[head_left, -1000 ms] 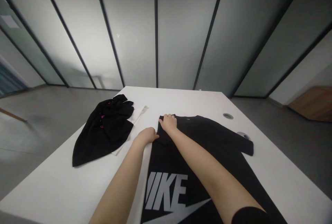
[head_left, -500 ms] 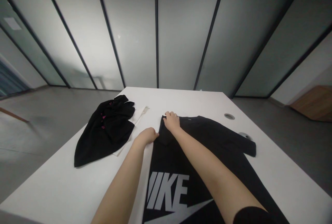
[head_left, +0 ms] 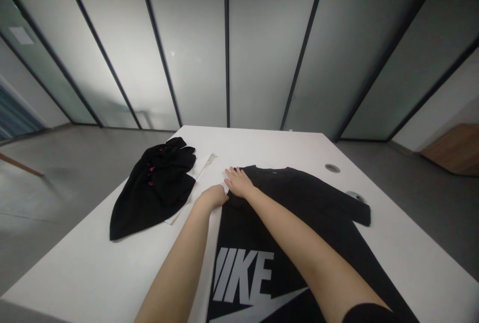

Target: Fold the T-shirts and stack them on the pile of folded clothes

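Note:
A black T-shirt [head_left: 284, 198] with white "NIKE" lettering and a swoosh lies flat on the white table, its left side folded in. My left hand [head_left: 214, 196] is closed at the shirt's left folded edge, the fingertips pinching the fabric there. Just beyond it, my right hand [head_left: 238, 182] lies flat with fingers spread over the upper left corner near the collar. Its forearm crosses the shirt's front and hides part of it. One short sleeve stretches out to the right.
The white table [head_left: 86, 273] also bears a crumpled black garment [head_left: 153, 191] with pink marks at the left, partly over a white cloth [head_left: 204, 163]. Two round cable holes, one a grommet [head_left: 332, 168], are at the right. Frosted glass panels [head_left: 262, 44] stand behind.
My right hand has slid left across the shirt's upper corner, its fingers now flatter and more spread. My left hand stays at the folded edge.

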Demonstrator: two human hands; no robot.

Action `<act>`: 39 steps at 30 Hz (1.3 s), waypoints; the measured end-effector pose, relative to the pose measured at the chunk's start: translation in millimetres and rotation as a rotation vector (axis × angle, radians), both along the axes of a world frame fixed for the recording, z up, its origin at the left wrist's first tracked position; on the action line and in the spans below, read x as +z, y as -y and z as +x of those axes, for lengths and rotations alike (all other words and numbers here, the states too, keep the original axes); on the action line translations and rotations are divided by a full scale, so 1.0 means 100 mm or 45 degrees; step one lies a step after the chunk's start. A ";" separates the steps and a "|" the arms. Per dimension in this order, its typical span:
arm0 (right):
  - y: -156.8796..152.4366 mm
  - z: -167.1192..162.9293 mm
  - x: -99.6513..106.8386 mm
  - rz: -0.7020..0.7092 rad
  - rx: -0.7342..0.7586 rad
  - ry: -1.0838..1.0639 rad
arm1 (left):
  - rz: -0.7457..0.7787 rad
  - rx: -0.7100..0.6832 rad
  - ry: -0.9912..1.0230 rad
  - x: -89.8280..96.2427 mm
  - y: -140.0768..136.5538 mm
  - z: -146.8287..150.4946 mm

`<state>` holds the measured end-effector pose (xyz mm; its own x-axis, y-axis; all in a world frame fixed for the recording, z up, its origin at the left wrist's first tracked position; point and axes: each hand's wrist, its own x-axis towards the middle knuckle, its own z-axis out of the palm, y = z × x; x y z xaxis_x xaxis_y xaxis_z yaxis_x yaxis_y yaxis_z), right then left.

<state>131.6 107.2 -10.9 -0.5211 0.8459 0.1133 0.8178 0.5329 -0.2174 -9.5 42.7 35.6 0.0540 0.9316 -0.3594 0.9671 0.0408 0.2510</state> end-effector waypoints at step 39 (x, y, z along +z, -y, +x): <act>0.06 0.15 0.02 0.189 -0.034 -0.283 | 0.367 -0.076 0.018 0.33 0.21 0.22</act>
